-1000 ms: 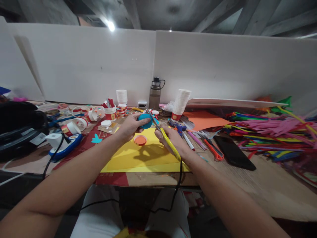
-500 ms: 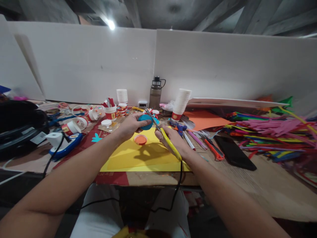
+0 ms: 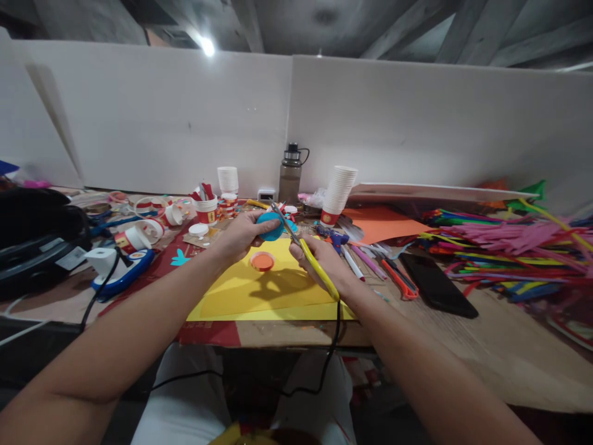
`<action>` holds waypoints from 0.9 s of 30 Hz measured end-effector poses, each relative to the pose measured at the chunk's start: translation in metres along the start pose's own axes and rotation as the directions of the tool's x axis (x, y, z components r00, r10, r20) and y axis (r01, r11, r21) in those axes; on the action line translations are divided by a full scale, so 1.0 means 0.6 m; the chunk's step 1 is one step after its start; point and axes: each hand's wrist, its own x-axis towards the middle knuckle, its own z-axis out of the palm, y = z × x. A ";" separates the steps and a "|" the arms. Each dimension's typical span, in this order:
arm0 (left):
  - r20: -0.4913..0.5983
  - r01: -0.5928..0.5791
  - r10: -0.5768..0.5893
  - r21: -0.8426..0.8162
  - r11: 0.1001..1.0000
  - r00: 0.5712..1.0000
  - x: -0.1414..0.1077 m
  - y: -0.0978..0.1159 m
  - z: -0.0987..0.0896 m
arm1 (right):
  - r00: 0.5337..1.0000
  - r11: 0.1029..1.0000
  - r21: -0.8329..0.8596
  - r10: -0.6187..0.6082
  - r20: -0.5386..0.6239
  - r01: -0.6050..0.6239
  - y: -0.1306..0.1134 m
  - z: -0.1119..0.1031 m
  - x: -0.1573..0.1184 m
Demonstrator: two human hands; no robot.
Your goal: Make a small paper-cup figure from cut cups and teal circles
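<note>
My left hand (image 3: 243,238) pinches a round piece of blue paper (image 3: 269,226) between thumb and fingers. My right hand (image 3: 319,259) is closed around the yellow handles of a pair of scissors (image 3: 316,264), whose blades meet the right edge of the blue piece. Both hands are held above sheets of yellow paper (image 3: 231,293). Beneath the blue piece, a small round cup or lid with an orange disc (image 3: 262,261) rests on the yellow paper. A cut blue paper shape (image 3: 179,258) lies to the left.
Paper cup stacks (image 3: 340,191) and a water bottle (image 3: 290,173) stand at the back. On the right are a red utility knife (image 3: 401,281), a black phone (image 3: 438,284) and many coloured pipe cleaners (image 3: 504,241). A blue-and-white device (image 3: 123,272) and a black cable (image 3: 336,334) are nearer me.
Hardly anything differs. The blue piece has tilted or shifted slightly against the scissor blades; both hands stay in almost the same place.
</note>
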 end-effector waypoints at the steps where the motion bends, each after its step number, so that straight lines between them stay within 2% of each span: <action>1: -0.018 -0.002 0.002 -0.024 1.000 1.000 0.000 0.000 0.002 | 1.000 1.000 -0.002 0.000 -0.003 0.000 0.000 0.000 0.000; 4: -0.048 -0.005 0.003 -0.044 0.999 0.999 0.000 0.000 0.005 | 1.000 1.000 -0.019 0.010 0.000 -0.010 -0.001 0.000 0.001; 12: -0.011 -0.002 0.002 0.042 0.999 1.000 0.003 -0.013 -0.001 | 1.000 0.999 -0.028 -0.026 -0.010 0.025 -0.005 0.000 0.000; 22: 0.027 0.018 -0.022 0.123 0.992 0.999 0.002 -0.003 -0.012 | 0.999 0.999 -0.038 -0.034 0.011 0.034 -0.002 -0.002 -0.001; 27: 0.004 0.030 -0.030 0.120 0.992 1.000 0.005 -0.008 -0.017 | 0.999 0.998 -0.034 -0.044 0.005 0.044 0.001 0.000 -0.001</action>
